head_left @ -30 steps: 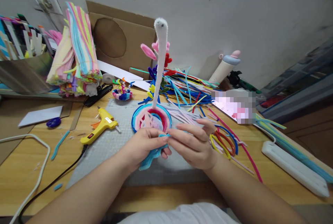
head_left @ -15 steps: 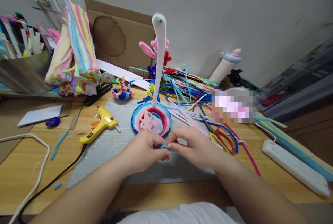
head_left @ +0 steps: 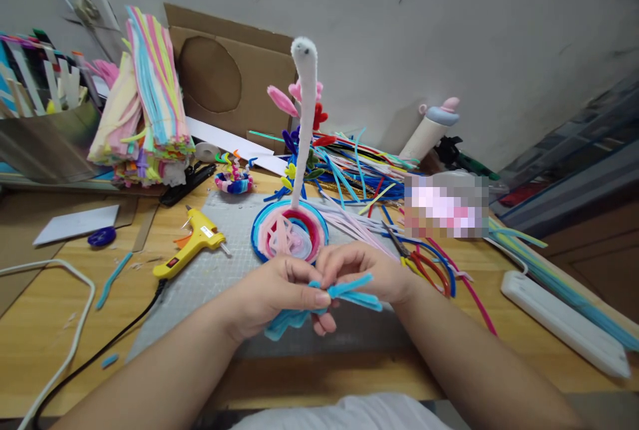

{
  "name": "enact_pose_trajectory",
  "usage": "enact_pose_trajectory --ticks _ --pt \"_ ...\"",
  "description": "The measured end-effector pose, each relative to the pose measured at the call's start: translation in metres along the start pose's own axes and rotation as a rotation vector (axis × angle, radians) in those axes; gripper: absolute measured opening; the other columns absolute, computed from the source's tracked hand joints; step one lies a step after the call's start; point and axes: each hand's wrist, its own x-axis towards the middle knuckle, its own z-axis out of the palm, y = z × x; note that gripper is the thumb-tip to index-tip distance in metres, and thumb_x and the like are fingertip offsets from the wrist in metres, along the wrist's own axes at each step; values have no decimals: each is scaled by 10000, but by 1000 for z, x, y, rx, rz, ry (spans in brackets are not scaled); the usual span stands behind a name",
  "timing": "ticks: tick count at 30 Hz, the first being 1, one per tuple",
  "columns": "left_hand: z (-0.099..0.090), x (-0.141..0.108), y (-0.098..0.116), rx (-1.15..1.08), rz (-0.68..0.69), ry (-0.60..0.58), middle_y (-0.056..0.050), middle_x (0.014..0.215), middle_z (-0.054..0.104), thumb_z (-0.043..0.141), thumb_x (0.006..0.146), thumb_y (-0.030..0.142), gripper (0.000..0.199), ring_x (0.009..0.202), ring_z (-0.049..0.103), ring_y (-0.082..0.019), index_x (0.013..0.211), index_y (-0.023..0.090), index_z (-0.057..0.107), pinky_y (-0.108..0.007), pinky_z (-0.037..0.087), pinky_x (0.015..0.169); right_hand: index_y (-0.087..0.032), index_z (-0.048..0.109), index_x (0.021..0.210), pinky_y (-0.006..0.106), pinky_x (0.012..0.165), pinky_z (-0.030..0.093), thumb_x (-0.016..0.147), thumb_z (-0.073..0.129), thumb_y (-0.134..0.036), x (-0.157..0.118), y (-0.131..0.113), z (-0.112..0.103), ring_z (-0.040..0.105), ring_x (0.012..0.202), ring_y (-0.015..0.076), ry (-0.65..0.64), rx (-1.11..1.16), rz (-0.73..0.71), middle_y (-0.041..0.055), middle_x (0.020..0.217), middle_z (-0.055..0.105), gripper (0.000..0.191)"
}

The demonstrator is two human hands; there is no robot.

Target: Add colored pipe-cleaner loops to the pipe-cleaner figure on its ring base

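Between my two hands is a bent bundle of light-blue pipe cleaners (head_left: 357, 291). My left hand (head_left: 287, 290) is closed, thumb and fingers pinching the bundle, and folded blue loops hang below its palm. My right hand (head_left: 364, 270) is closed too, fingertips on the same bundle near the left thumb; two blue ends stick out to the right. Just beyond the hands, a round base of coiled blue, pink and red pipe cleaners (head_left: 259, 233) lies on the grey cutting mat (head_left: 184, 323). A tall white fuzzy stem (head_left: 305, 110) rises from it, with coloured petals behind.
A yellow glue gun (head_left: 197, 240) lies to the left, its black cord trailing forward. Scissors (head_left: 429, 270) and many loose pipe cleaners (head_left: 349, 177) are on the right and behind. A white power strip (head_left: 564, 323) lies at the right edge. Pipe-cleaner bundles (head_left: 157, 84) stand back left.
The blue bundle has turned in my hands, so its ends and folded loops now show. My left hand has tilted, and my right fingers have shifted slightly. The view has moved a little.
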Motion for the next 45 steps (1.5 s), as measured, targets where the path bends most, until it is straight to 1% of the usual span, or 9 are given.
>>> enact_pose_trajectory --ticks 5,10,14,19,26,32,37,40,45 --pt "1 2 2 -44 116 96 -42 586 679 744 628 263 180 517 606 -109 711 123 669 -193 460 541 -213 689 870 272 693 484 684 734 -256 3 12 9 579 773 135 192 23 -122 19 860 575 196" --pt "1 5 2 5 228 219 -24 599 663 756 608 268 231 541 605 -113 745 126 637 -203 452 565 -219 686 858 270 629 481 687 728 -247 6 15 19 570 717 138 355 47 -112 13 828 571 178" --pt "0 8 1 101 316 282 -20 584 656 723 649 267 183 555 593 -113 708 140 605 -212 440 585 -217 682 824 275 570 474 707 709 -234 9 14 27 563 584 122 431 151 -105 -4 740 601 121" --pt "-1 10 1 344 458 415 -12 613 632 665 707 230 108 599 569 -117 671 142 614 -227 439 612 -181 678 748 268 612 464 676 730 -227 13 14 35 582 605 128 587 218 -68 -3 673 643 100" --pt "-3 10 0 476 445 458 -33 653 641 616 741 240 103 609 577 -144 711 141 623 -254 448 593 -158 652 693 235 568 409 681 714 -227 12 12 40 555 590 118 620 213 -53 3 632 635 94" --pt "-4 9 0 756 488 581 -21 715 664 630 723 268 102 678 589 -162 741 175 667 -264 447 630 -149 647 666 205 526 376 672 731 -256 14 17 37 496 541 82 689 219 6 -13 600 600 136" --pt "-12 7 10 428 585 696 -58 882 654 637 726 342 253 791 606 -180 898 159 607 -259 479 653 -156 634 640 183 504 413 624 772 -244 15 13 20 530 558 82 857 451 -6 -22 594 600 164" --pt "-14 9 12 270 623 815 -41 897 630 633 734 364 299 678 601 -136 953 174 557 -228 471 560 -160 632 645 164 485 425 601 788 -223 15 10 13 545 562 77 933 558 -41 -26 596 608 173" --pt "-14 15 5 166 474 627 9 658 583 664 707 357 296 437 480 -75 891 149 561 -205 398 426 -164 640 668 171 521 465 607 786 -223 15 10 12 567 583 81 927 568 -92 -23 611 627 169"
